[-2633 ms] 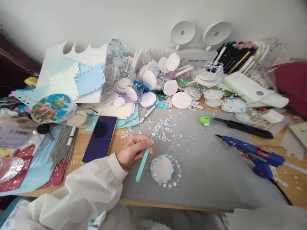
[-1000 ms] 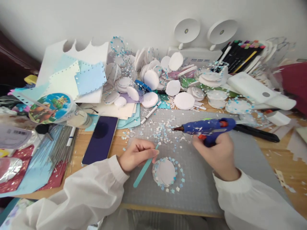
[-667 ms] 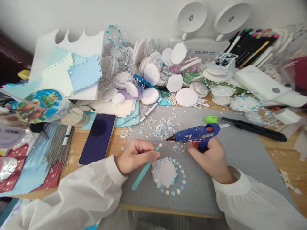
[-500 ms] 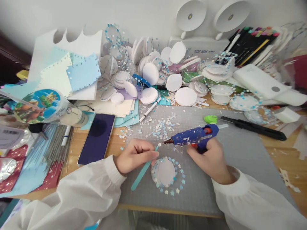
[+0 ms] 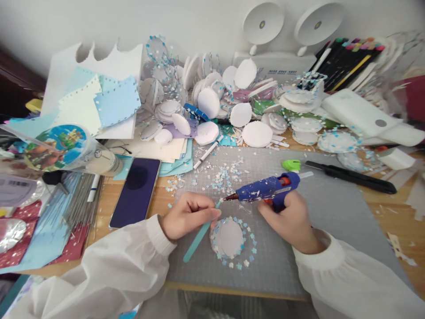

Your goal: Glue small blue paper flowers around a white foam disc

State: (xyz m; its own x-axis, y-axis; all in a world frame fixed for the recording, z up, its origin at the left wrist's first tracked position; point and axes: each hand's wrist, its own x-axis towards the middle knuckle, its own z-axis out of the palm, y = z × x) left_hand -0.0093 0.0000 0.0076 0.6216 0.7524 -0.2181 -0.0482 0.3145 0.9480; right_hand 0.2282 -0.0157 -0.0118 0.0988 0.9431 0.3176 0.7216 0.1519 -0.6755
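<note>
Pinched in my left hand (image 5: 191,216) is a thin teal stick (image 5: 196,243), slanting down to the left; a tiny white flower (image 5: 222,200) sits at its upper tip. My right hand (image 5: 287,219) is wrapped round the handle of a blue glue gun (image 5: 257,189), whose dark nozzle points left and meets or nearly meets the flower. Just below the hands, a white disc (image 5: 231,238) ringed with small blue and white flowers lies on the grey cutting mat (image 5: 275,270). Loose small flowers (image 5: 226,175) are scattered on the mat beyond the nozzle.
A dark phone (image 5: 135,192) and thin wires (image 5: 79,206) lie to the left. Many white discs (image 5: 257,134) are piled at the back. A black cutter (image 5: 358,178) and a green clip (image 5: 291,165) rest on the right, below a white two-headed lamp (image 5: 275,62).
The glue gun has shifted slightly left, so its nozzle is closer to the flower on the stick. My left hand keeps the same grip.
</note>
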